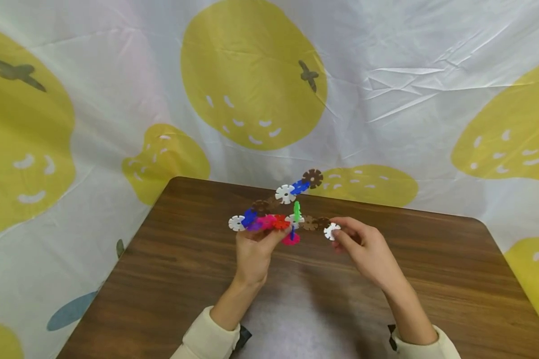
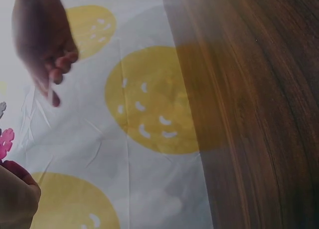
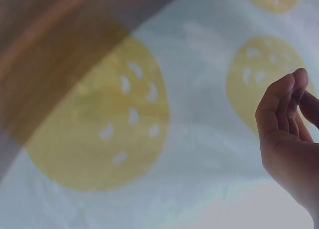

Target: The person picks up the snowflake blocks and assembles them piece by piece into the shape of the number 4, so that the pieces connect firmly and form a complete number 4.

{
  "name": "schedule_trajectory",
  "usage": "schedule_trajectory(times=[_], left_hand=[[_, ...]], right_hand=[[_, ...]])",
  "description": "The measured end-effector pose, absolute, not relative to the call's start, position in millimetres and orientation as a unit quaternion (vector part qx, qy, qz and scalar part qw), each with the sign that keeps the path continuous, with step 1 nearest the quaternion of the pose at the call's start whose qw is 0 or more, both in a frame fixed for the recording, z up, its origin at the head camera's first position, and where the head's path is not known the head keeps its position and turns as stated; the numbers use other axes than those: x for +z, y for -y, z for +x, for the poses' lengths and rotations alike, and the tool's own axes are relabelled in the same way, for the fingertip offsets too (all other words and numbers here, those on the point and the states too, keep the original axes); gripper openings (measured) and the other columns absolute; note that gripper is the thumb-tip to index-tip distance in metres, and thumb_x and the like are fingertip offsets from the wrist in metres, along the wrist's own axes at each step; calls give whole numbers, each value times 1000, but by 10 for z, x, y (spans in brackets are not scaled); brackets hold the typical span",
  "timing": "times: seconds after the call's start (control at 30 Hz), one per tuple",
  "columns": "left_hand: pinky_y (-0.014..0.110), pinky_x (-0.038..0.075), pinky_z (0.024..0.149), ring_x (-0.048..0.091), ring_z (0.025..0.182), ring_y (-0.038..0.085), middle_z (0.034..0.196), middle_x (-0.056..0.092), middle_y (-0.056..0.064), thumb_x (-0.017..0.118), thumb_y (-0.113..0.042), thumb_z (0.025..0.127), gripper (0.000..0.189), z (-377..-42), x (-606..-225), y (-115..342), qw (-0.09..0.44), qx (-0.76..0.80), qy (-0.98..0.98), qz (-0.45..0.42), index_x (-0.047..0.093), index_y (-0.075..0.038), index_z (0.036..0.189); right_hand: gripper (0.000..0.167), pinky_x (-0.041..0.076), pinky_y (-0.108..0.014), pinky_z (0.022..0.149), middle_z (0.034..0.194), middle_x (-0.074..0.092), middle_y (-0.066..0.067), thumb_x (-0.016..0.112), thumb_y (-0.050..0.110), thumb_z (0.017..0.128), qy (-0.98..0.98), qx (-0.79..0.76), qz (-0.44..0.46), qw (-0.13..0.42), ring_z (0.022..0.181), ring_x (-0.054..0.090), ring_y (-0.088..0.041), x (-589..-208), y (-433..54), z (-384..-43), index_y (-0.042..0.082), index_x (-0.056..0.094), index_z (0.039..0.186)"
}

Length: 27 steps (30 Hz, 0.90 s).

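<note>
My left hand (image 1: 253, 257) pinches a linked structure of notched plastic discs by its red disc (image 1: 280, 222), thumb on the near side. White, blue, purple and pink discs run to the left. An upper branch rises to a white disc (image 1: 285, 194), a blue disc (image 1: 300, 187) and a brown disc (image 1: 312, 178). A green disc (image 1: 297, 211) stands edge-on, and a pink disc (image 1: 291, 240) hangs below. Between thumb and fingers, my right hand (image 1: 372, 249) pinches a separate-looking white disc (image 1: 332, 231), close beside the brown discs (image 1: 310, 223) at the structure's right end.
Below both hands lies a dark wood-grain table (image 1: 184, 279), its far edge close to a hanging cloth (image 1: 400, 99). Large yellow fruit shapes are printed on that cloth. Pale sleeves (image 1: 211, 336) cover both forearms near the front.
</note>
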<state>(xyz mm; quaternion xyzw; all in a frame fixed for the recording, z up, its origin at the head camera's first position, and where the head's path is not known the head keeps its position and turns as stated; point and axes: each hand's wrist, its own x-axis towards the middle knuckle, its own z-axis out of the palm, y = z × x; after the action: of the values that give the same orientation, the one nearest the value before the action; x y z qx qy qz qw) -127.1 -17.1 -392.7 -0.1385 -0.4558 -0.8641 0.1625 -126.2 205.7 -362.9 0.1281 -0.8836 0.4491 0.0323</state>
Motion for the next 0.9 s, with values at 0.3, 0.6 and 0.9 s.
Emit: schedule_trajectory(times=[0.3,0.6,0.9], left_hand=[[28,63,77,74,83,9,86,77,-7,76,11,80,35,-1246,-3953,174,165,-864,453,-145,79,-23,88],[28,64,76,75,82,8,87,77,-8,69,18,80,44,-1192,-3938,136,154,-864,458,-142,79,-24,89],[25,62,77,73,83,7,88,77,-9,70,17,78,45,-1150,-3908,53,145,-861,466,-142,79,-26,89]], right_hand=[[20,56,-16,72,85,77,7,63,15,103,886,418,143,141,77,71,-4,-3049,-2173,-1081,9,65,123],[6,57,-16,75,82,76,9,68,14,100,857,458,153,180,77,72,-6,-2844,-1983,-936,9,66,103],[4,53,-16,67,79,73,-2,68,13,100,850,454,170,207,72,69,-8,-2832,-1751,-894,10,67,102]])
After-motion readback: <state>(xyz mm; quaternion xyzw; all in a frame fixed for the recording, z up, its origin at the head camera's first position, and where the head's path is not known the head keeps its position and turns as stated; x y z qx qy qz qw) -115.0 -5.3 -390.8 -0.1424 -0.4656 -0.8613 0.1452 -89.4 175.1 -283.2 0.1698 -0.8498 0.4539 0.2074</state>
